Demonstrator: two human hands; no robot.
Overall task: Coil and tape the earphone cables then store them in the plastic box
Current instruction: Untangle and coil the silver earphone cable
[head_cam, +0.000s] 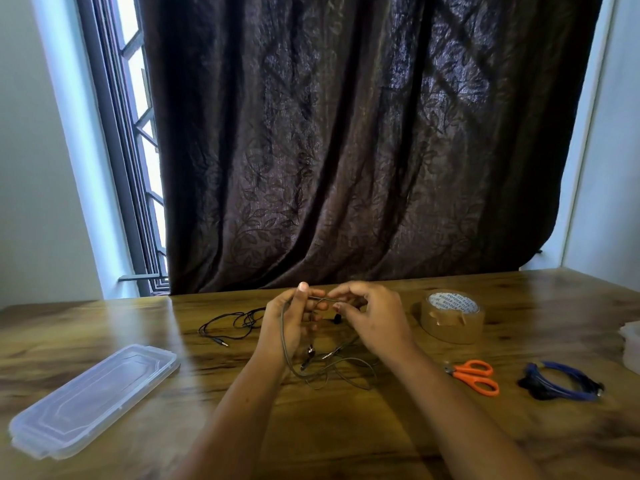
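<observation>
Coiling is in hand: the left hand (294, 320), fingers curled, holds a loop of the grey cable (323, 299), the right hand (375, 320) pinches its strand alongside, slack trails on the table (346, 431); next, wind in the slack, then reach the tape (450, 318).

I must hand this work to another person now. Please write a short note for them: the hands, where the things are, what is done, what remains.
The left hand grips the grey earphone cable, which is partly looped round it. The right hand pinches the same cable. The rest of it lies loose on the table.
The black earphone cable lies uncoiled at left, near the clear lid. At right are the tape roll, orange scissors, the coiled blue cable and the plastic box, mostly out of view.
Done: blue coiled; whether it is taped, I cannot tell.
Left: coil grey and black, tape, store all.
</observation>
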